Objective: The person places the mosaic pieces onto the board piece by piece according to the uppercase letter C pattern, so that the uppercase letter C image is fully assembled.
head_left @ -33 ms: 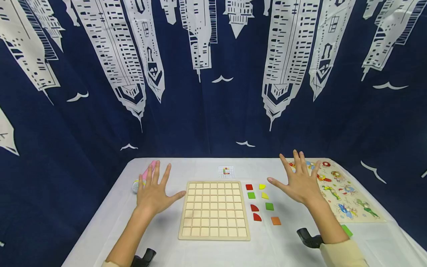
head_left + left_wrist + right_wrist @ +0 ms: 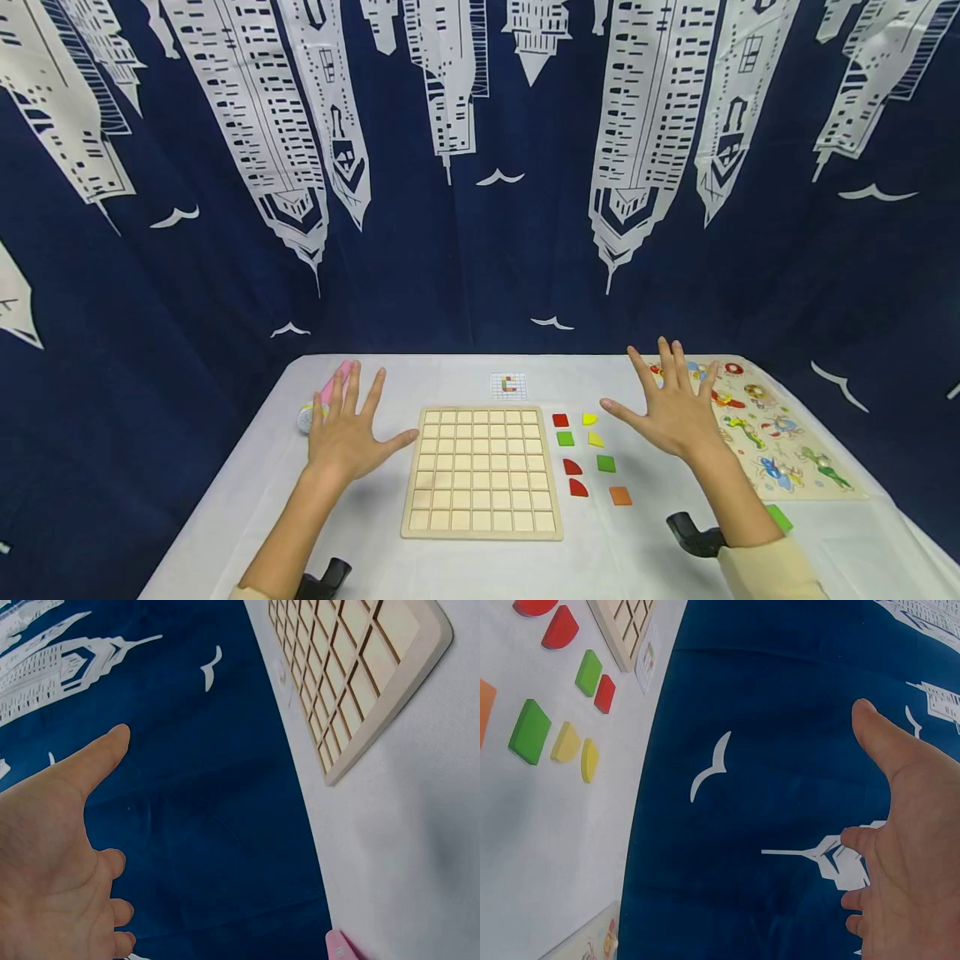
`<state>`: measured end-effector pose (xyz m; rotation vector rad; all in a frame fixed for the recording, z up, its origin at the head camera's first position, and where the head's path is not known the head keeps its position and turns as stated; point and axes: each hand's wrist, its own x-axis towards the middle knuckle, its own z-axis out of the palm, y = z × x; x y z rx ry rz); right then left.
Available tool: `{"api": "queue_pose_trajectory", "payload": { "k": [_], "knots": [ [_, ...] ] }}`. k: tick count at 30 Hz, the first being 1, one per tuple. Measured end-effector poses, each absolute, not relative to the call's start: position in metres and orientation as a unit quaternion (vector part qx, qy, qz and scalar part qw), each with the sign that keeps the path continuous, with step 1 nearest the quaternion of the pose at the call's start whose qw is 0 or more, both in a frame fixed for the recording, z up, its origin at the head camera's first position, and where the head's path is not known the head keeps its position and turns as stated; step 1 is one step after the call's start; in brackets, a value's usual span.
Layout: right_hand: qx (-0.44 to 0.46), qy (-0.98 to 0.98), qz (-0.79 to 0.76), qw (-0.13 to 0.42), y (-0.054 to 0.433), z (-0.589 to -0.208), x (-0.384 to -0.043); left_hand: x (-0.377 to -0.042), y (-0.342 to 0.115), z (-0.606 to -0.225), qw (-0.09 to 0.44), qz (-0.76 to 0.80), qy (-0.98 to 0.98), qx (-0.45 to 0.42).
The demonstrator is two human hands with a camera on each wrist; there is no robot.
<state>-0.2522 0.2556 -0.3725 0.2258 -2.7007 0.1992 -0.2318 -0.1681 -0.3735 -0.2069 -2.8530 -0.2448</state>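
My left hand (image 2: 343, 446) is held above the table with fingers spread, holding nothing. Its thumb reaches toward the left edge of a wooden grid board (image 2: 482, 536). On the other side, my right hand (image 2: 675, 417) hovers with spread fingers, also holding nothing. Between the board and that hand lie small flat pieces: a red square (image 2: 560, 420), green squares (image 2: 606, 464), red quarter-round pieces (image 2: 578, 488), yellow pieces (image 2: 596, 439) and an orange square (image 2: 620, 497). Beyond the board is a small card (image 2: 508, 386) with a coloured pattern on a grid.
A pink object with a silvery round end (image 2: 305, 419) lies behind my left hand. At the right, a picture board (image 2: 817, 487) with cartoon figures lies partly behind my right hand; a green piece (image 2: 780, 518) is by my right forearm. A dark blue curtain (image 2: 465, 275) hangs behind the table.
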Motion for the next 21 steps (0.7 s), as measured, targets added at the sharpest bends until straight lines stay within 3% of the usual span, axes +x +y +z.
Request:
{"api": "queue_pose_trajectory", "payload": {
  "k": [13, 21],
  "knots": [
    [0.094, -0.959, 0.097, 0.248, 0.247, -0.362, -0.255, -0.232, -0.162, -0.366, 0.154, -0.091, -0.98, -0.083],
    [0.095, -0.919, 0.224, 0.31, 0.242, -0.391, -0.279, -0.232, -0.157, -0.387, 0.178, -0.187, -0.96, -0.109]
  ]
}}
